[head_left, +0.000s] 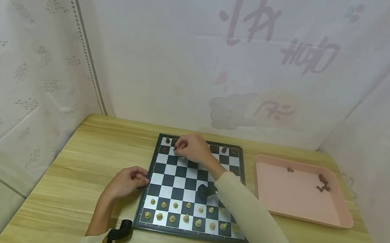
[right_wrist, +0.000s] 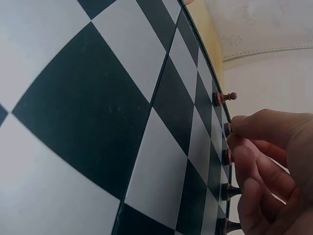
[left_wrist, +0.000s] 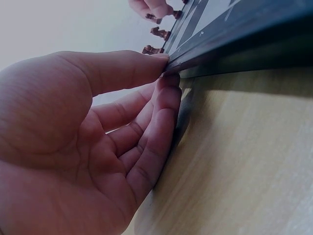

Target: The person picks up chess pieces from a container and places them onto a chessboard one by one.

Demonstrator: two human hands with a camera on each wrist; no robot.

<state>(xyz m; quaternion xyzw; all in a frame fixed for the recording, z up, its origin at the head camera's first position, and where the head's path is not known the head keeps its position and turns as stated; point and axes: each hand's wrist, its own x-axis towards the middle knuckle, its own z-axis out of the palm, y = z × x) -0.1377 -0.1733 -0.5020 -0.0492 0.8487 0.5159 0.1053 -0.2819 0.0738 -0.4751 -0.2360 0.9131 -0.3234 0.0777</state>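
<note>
A black-and-white chessboard (head_left: pixel 178 182) lies on the table. At its far left, my right hand (head_left: pixel 194 148) pinches a dark brown chess piece (right_wrist: pixel 227 129) at the fingertips; the fingers hide most of it. One brown pawn (right_wrist: pixel 225 97) stands beside it in the right wrist view. My left hand (head_left: pixel 126 183) holds the board's left edge, its thumb on the rim and its fingers against the side. Brown pieces such as a knight (left_wrist: pixel 159 33) stand along the far row. Two rows of cream pieces, including a taller one (head_left: pixel 186 218), stand on the near side.
To the right of the board sits a pink tray (head_left: pixel 284 192) with several brown pieces (head_left: pixel 324 184) inside. The wooden table (head_left: pixel 98 144) extends around both. Patterned white cloth (head_left: pixel 172 70) hangs behind and at the sides. My right sleeve (head_left: pixel 263 223) crosses over the board's right side.
</note>
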